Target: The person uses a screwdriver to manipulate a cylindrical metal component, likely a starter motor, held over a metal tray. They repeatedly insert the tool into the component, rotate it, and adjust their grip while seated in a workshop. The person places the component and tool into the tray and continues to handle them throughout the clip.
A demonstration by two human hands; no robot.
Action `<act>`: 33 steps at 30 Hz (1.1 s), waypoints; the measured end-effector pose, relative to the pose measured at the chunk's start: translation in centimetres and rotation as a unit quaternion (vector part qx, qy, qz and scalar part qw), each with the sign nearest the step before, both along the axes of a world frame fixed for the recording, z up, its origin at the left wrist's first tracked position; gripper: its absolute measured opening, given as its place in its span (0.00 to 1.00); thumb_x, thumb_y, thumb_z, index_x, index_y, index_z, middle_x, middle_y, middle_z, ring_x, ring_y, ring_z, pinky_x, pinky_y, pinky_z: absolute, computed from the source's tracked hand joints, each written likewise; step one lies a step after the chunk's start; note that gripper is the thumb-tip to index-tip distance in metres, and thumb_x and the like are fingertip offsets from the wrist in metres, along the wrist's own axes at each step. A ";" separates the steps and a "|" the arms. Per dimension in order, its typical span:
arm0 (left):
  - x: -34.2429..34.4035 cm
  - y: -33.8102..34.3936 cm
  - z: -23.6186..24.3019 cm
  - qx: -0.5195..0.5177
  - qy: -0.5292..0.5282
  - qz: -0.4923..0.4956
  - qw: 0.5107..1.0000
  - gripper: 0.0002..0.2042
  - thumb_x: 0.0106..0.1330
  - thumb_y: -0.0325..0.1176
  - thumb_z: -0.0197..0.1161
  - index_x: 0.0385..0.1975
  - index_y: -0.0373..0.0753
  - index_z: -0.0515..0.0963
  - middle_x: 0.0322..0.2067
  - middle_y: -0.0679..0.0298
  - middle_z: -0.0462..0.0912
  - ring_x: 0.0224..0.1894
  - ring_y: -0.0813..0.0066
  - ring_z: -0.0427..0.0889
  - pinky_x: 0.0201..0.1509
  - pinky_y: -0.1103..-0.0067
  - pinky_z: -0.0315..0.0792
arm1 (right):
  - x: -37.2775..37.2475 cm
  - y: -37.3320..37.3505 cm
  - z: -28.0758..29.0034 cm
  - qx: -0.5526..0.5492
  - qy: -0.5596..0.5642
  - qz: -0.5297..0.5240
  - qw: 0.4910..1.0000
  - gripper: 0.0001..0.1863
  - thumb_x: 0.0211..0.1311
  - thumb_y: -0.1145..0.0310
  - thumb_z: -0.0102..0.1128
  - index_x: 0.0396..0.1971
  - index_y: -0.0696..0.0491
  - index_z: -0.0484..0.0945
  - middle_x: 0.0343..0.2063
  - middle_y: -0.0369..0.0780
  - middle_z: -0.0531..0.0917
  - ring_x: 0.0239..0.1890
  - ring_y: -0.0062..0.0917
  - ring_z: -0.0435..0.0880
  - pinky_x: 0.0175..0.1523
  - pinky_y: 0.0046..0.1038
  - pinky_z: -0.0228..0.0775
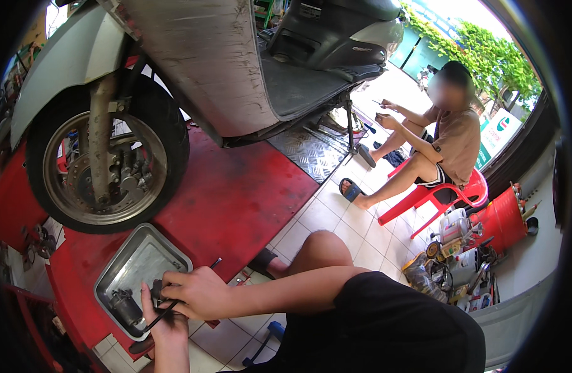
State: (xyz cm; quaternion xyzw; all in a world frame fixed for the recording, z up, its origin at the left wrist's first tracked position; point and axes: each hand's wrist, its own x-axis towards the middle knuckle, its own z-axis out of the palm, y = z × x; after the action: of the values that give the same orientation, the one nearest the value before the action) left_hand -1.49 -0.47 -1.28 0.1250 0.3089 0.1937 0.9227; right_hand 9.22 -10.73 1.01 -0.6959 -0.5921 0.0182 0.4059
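Right hand [195,291]: forearm reaching leftward across knee, fingers curled, gripping small dark part [156,290] at metal tray [131,258] rim. Left hand [163,323]: raised from below, pinching black cable [174,303] beneath part. Tray on red lift platform [236,199].

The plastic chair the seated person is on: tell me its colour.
The plastic chair is red, seen in the head view at right.

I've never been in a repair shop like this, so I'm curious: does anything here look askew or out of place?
Two things. The metal tray overhangs the edge of the red lift, where the hands, left and right, work a small dark part. Tools and containers lie heaped on the floor beside the red drum.
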 end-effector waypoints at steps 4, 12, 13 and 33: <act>0.3 0.2 -0.8 -0.018 0.004 0.027 0.999 0.18 0.66 0.48 0.64 0.40 0.37 0.76 0.36 0.60 0.82 0.41 0.71 0.83 0.46 0.79 0.79 | 0.1 -0.1 0.2 0.009 0.003 -0.009 1.000 0.10 0.56 0.60 0.66 0.32 0.50 0.80 0.33 0.34 0.78 0.24 0.31 0.81 0.24 0.33 0.71; 0.1 0.5 1.0 -0.043 0.016 0.026 0.999 0.14 0.63 0.45 0.68 0.38 0.43 0.76 0.34 0.62 0.83 0.37 0.69 0.84 0.43 0.72 0.81 | 1.0 0.5 1.7 -0.039 0.013 -0.012 0.999 0.15 0.55 0.58 0.68 0.36 0.52 0.82 0.31 0.39 0.79 0.30 0.36 0.82 0.29 0.33 0.74; -0.1 0.9 0.6 -0.039 0.004 0.025 0.999 0.15 0.63 0.45 0.69 0.37 0.42 0.75 0.33 0.60 0.83 0.36 0.67 0.84 0.43 0.71 0.81 | 1.4 0.7 1.7 -0.023 0.026 -0.009 0.999 0.15 0.51 0.61 0.71 0.36 0.53 0.82 0.30 0.41 0.80 0.31 0.37 0.82 0.32 0.33 0.75; -1.0 4.3 1.2 -0.013 0.060 0.168 0.984 0.18 0.62 0.43 0.70 0.41 0.38 0.71 0.35 0.58 0.77 0.39 0.65 0.79 0.50 0.68 0.77 | 1.8 0.1 1.6 -0.057 0.078 0.022 0.995 0.08 0.54 0.78 0.67 0.33 0.58 0.78 0.29 0.42 0.76 0.27 0.37 0.82 0.30 0.33 0.73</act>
State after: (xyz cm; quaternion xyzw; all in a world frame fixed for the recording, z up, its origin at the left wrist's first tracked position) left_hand -2.53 3.81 -0.12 0.0708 0.3827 0.3336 0.8586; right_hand 11.01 -10.62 2.65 -0.7015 -0.5718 0.1147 0.4097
